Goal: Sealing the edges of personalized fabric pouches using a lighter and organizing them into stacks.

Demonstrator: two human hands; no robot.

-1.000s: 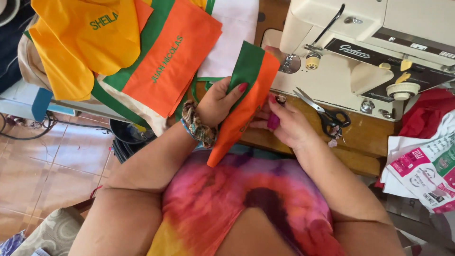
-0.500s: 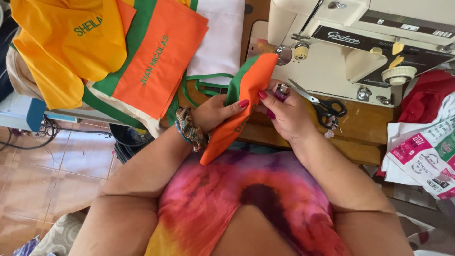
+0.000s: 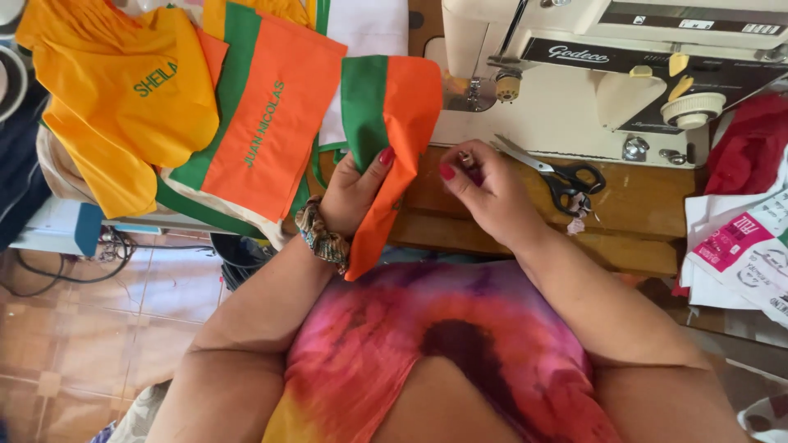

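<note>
- Left hand (image 3: 355, 190) closed around an orange-and-green fabric piece (image 3: 394, 123), thumb pressed on its front, fingers hidden behind.
- Fabric held upright in front of the sewing machine (image 3: 574, 74), green band at left, orange tail hanging down past the wrist toward the lap.
- Patterned scrunchie (image 3: 322, 234) around the left wrist.
- Right hand (image 3: 484, 193) just beside the fabric's right edge, fingertips pinched together on something small; cannot tell what.
- Black-handled scissors (image 3: 558, 172) lying on the wooden table (image 3: 632, 205), just right of the right hand.
- Orange and green embroidered cloths (image 3: 254, 123) and yellow ones (image 3: 123, 98) piled at left.
- Red cloth (image 3: 751, 139) and printed papers (image 3: 739, 246) at far right.
</note>
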